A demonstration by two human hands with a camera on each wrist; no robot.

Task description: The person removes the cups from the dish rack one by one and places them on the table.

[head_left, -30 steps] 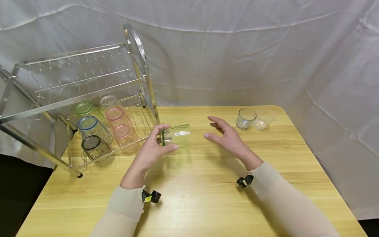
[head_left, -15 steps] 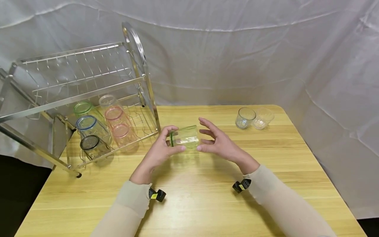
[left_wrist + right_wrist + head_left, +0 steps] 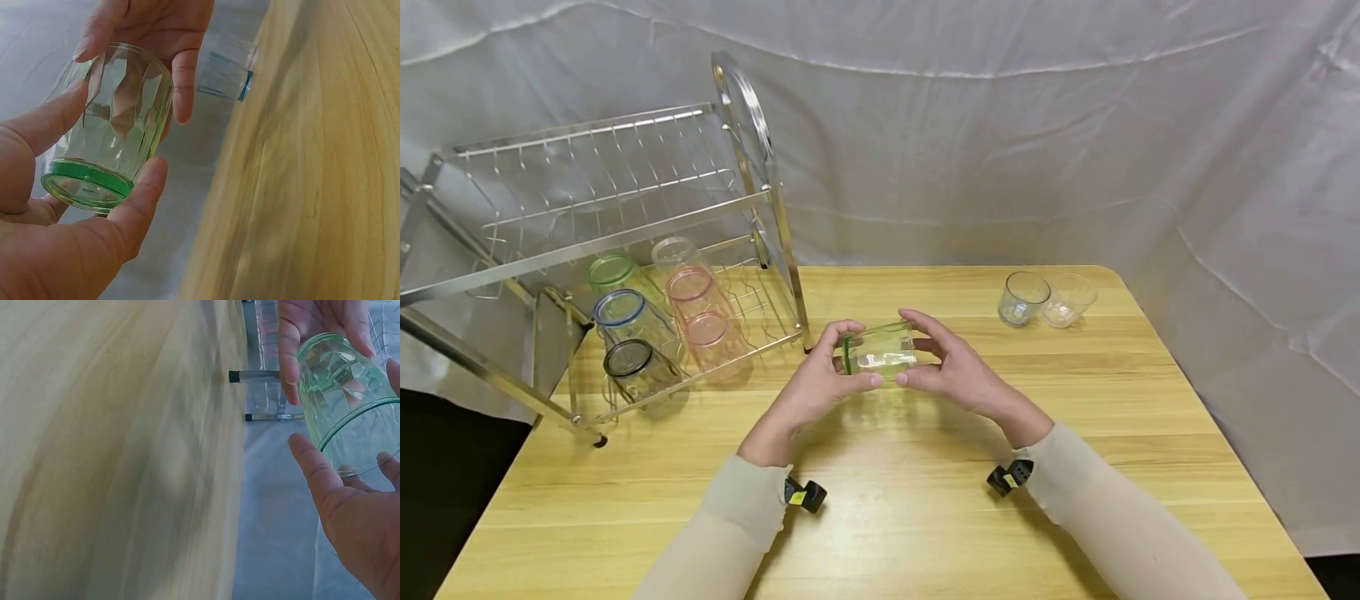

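- Middle of worktop (image 3: 887, 517): blocked by left grip (image 3: 816, 387) and right grip (image 3: 958, 375), green glass (image 3: 880, 348) between them. Contact at right grip uncertain.
- Back edge: bare strip behind both grips, rack (image 3: 587, 247) to blue-grey glass (image 3: 1022, 306) and clear glass (image 3: 1064, 306), near back right corner. These overlap in head view; gap between them uncertain. Cloth (image 3: 962, 167) limits reach beyond.
- Left side: rack's near right foot close to left grip. Upper tier covers lower shelf (image 3: 775, 344); six glasses (image 3: 647, 329) fill its left part, bare wires at right end.
- Right edge: open lane beside right forearm (image 3: 1120, 508).
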